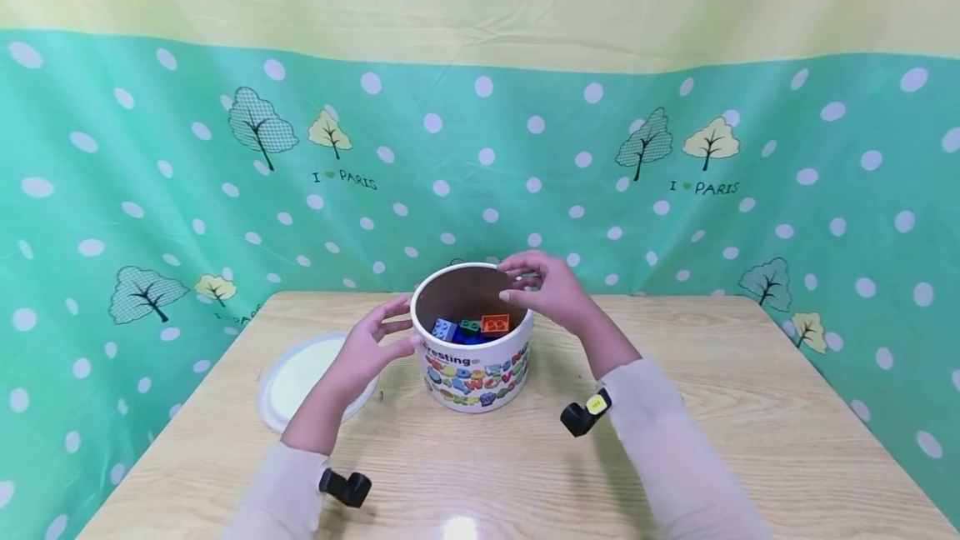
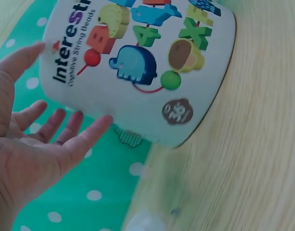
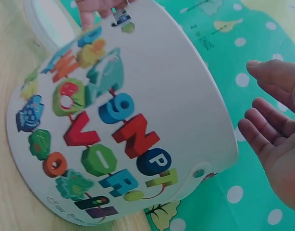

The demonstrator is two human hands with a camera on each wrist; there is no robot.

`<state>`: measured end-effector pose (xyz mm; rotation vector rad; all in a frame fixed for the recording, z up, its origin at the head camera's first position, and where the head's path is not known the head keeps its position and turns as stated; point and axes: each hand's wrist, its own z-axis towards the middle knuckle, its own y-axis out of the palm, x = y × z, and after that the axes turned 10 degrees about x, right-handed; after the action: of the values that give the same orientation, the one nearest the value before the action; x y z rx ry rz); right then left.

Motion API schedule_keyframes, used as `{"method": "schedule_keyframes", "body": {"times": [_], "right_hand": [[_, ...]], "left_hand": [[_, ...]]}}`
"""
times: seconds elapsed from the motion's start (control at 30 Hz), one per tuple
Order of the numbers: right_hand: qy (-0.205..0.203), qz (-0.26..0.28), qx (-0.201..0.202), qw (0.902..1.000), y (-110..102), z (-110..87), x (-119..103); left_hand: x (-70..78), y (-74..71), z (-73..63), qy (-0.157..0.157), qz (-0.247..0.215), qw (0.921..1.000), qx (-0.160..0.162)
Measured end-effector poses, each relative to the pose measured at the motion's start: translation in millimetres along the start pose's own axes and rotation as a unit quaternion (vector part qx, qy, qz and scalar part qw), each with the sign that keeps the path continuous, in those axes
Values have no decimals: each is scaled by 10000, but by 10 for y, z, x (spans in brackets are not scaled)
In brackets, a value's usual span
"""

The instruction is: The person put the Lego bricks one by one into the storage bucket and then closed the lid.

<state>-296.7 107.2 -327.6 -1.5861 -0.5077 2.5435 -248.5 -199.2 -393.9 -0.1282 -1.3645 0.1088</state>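
A white bucket (image 1: 477, 394) printed with colourful letters and animals stands upright and uncovered on the table. Inside it lie toy building blocks: an orange one (image 1: 495, 323), a green one (image 1: 470, 327), a light blue one (image 1: 444, 329) and dark blue ones. At the bucket's left side is my left hand (image 1: 366, 348), its fingers spread and the fingertips right at the wall near the rim. My right hand (image 1: 553, 292) hovers by the right rim, fingers loosely bent; in the right wrist view this hand (image 3: 279, 130) is apart from the bucket and holds nothing.
A round white lid (image 1: 300, 377) lies flat on the wooden table (image 1: 480, 473), left of the bucket and partly behind my left forearm. A green dotted cloth (image 1: 480, 182) with printed trees hangs along the back and sides. Each wrist carries a small black camera (image 1: 348, 490).
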Motion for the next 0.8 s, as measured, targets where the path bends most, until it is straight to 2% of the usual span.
{"method": "schedule_keyframes", "body": {"times": [0.1,0.17,0.27,0.47,0.8], "right_hand": [[-293,21,66,9995,-20,-89,-11],[-483,-8,117,9988,-32,-144,-12],[-589,-38,194,9981,-42,-222,-10],[-646,172,306,9973,-11,-374,-3],[-961,826,338,9914,220,-687,-24]], "left_hand": [[18,-92,-77,121,367,9991,181],[25,-144,-116,122,433,9986,261],[31,-210,-169,191,353,9987,307],[11,-363,-281,501,208,9983,201],[14,-703,-548,1045,90,9944,106]]}}
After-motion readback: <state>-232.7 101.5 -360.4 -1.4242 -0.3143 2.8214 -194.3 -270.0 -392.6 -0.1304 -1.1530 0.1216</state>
